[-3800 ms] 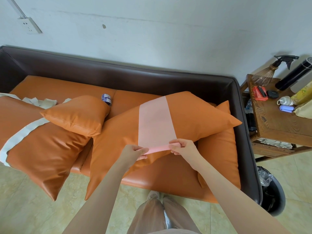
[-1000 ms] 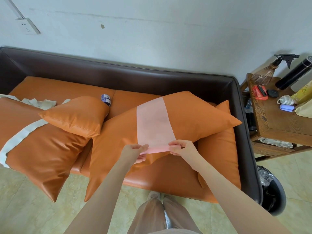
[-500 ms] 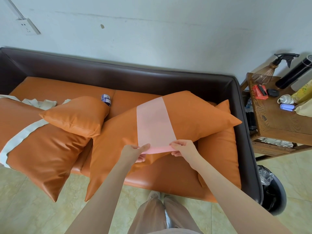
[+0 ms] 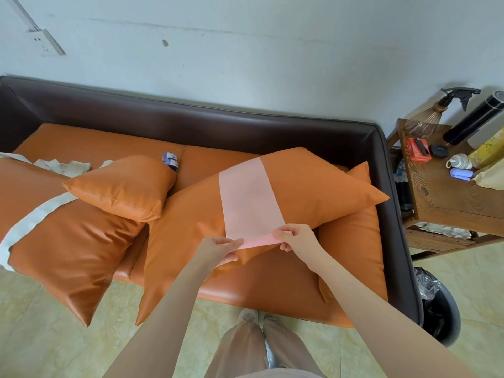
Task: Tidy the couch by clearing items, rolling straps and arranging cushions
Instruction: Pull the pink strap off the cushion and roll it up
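Currently, the near edge of the pink strap [image 4: 249,199] is pinched at its two corners by the left hand [image 4: 218,251] and the right hand [image 4: 296,237], fingers curled onto the fabric. Its length is laid flat across the large orange cushion [image 4: 313,186], which is propped on the couch [image 4: 191,126]. Beside it, a smaller cushion [image 4: 120,186] is rested on a cushion banded by a white strap [image 4: 32,216]. A wooden worktop [image 4: 450,195] is seen at the right.
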